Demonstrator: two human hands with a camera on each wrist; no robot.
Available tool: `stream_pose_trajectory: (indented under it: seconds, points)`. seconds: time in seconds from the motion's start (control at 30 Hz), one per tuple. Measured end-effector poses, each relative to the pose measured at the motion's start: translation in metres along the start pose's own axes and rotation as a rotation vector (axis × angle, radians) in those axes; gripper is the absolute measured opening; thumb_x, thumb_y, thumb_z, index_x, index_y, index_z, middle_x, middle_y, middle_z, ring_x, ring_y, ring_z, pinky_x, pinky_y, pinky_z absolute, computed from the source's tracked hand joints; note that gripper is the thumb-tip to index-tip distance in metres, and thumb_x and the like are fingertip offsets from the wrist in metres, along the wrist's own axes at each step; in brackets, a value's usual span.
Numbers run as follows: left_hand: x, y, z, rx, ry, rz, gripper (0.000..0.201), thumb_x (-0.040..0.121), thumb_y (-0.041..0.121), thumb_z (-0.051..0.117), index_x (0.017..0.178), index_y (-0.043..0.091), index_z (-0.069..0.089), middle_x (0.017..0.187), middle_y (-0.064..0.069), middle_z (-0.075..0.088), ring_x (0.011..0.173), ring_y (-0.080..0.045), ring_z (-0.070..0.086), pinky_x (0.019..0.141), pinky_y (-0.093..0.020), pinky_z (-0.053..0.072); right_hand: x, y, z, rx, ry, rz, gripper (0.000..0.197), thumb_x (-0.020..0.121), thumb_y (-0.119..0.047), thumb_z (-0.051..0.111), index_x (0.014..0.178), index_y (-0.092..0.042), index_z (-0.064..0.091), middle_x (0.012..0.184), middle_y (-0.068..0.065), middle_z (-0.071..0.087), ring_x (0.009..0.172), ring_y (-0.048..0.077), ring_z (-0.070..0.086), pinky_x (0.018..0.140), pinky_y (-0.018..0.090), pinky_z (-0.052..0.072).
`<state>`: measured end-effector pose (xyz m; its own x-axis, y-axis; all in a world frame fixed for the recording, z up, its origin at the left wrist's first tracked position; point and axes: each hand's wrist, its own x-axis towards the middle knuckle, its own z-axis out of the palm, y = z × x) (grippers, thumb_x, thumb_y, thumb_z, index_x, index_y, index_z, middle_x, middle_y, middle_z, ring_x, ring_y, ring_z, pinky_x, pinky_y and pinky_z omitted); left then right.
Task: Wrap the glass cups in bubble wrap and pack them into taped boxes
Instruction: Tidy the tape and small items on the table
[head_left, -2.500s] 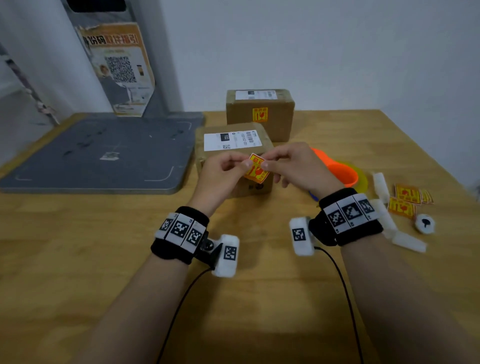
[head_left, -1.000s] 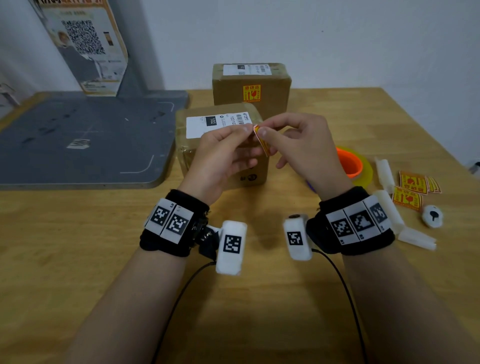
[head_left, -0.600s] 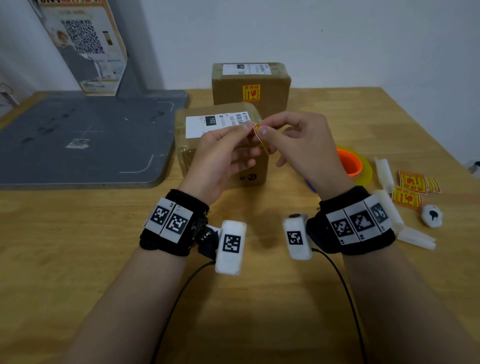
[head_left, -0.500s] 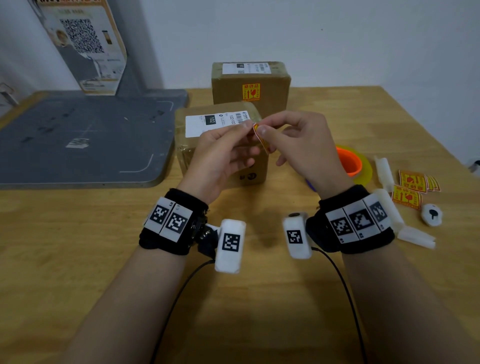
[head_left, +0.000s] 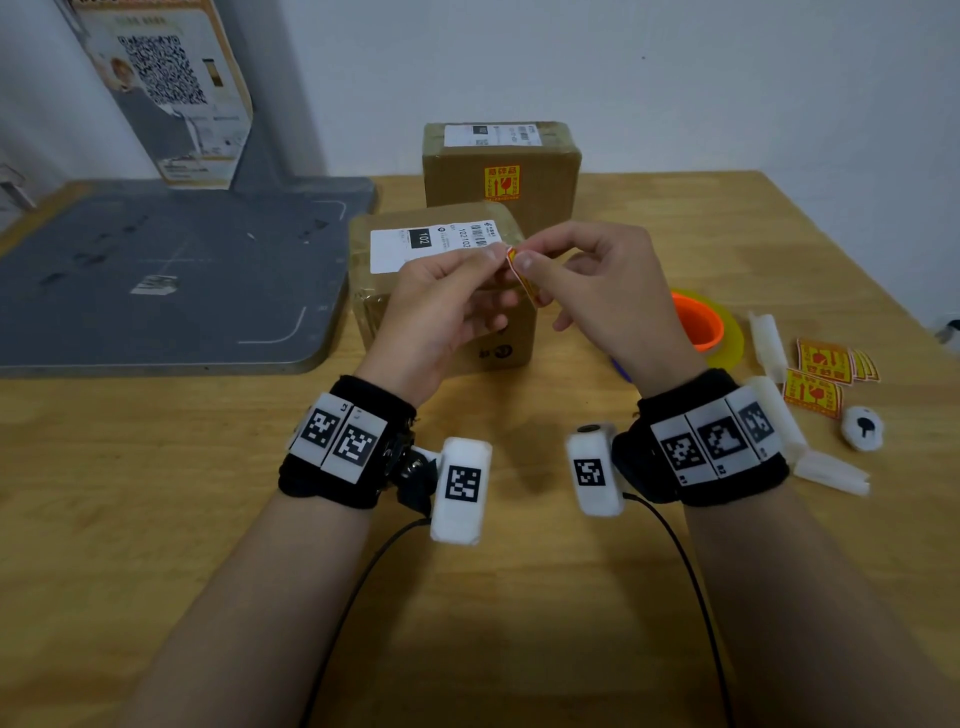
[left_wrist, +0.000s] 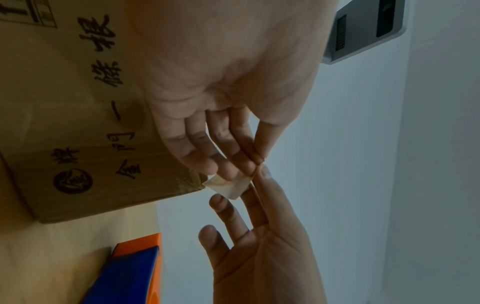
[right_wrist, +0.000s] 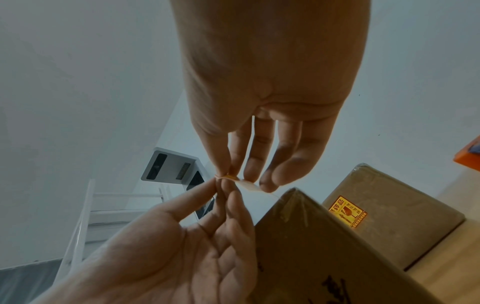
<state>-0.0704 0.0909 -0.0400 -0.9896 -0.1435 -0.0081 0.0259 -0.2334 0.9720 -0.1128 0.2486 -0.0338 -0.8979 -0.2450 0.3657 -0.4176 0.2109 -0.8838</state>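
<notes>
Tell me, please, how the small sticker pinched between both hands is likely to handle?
The sticker looks thin and bends between the left hand and right hand, so it is probably floppy and very light. If its backing is coming off, it may cling to the fingers or curl onto itself.

Grey mat (head_left: 156, 270) and QR poster (head_left: 171, 88) at table's left

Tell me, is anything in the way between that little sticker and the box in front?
Nothing visible. Both the left hand and right hand pinch the sticker just above the near box, whose front face shows no sticker yet.
</notes>
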Motion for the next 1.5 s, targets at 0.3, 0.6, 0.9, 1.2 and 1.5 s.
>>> stream_pose_trajectory:
  seconds: [0.3,0.6,0.9,1.2,1.5]
  points:
    - [0.002,-0.004,0.003,0.041,-0.007,0.018,0.022,0.106,0.019,0.055,0.101,0.004,0.071,0.084,-0.006,0.068,0.073,-0.012,0.064,0.063,-0.025,0.053,-0.002,-0.003,0.001,0.012,-0.005,0.002,0.006,0.092,-0.015,0.075,0.09,-0.019,0.078,0.071,-0.006,0.075,0.061,0.016,0.068,0.043,0.035,0.056]
    - [0.002,-0.005,0.004,0.227,0.031,0.086,0.035,0.106,0.024,0.055,0.075,0.016,0.066,0.061,0.002,0.056,0.057,-0.009,0.05,0.054,-0.024,0.043,-0.003,-0.007,0.003,0.026,0.004,-0.007,0.006,0.089,-0.027,0.08,0.086,-0.022,0.077,0.076,0.002,0.076,0.069,0.036,0.072,0.045,0.032,0.055]
    - [0.005,-0.006,0.004,0.251,0.055,0.097,0.033,0.106,0.022,0.055,0.075,0.013,0.065,0.062,0.001,0.057,0.055,-0.008,0.052,0.054,-0.025,0.044,0.0,0.0,0.002,-0.001,0.044,0.02,0.013,0.094,-0.02,0.071,0.082,-0.022,0.076,0.077,-0.002,0.074,0.062,0.019,0.069,0.048,0.036,0.058]
    - [0.004,-0.009,0.002,0.189,0.04,0.087,0.027,0.107,0.026,0.051,0.087,0.012,0.064,0.071,0.001,0.057,0.06,-0.009,0.052,0.058,-0.026,0.043,0.007,0.015,-0.011,0.244,0.157,0.288,0.015,0.097,-0.021,0.067,0.097,-0.01,0.077,0.088,0.01,0.076,0.065,0.024,0.069,0.055,0.035,0.057]
    - [-0.003,-0.012,0.017,-0.011,0.035,-0.011,0.017,0.107,0.025,0.053,0.097,0.017,0.064,0.075,0.006,0.062,0.062,-0.009,0.053,0.053,-0.024,0.042,-0.005,0.015,-0.051,0.394,0.424,0.357,0.014,0.097,-0.017,0.064,0.087,-0.01,0.071,0.069,0.004,0.067,0.057,0.026,0.064,0.05,0.031,0.053]
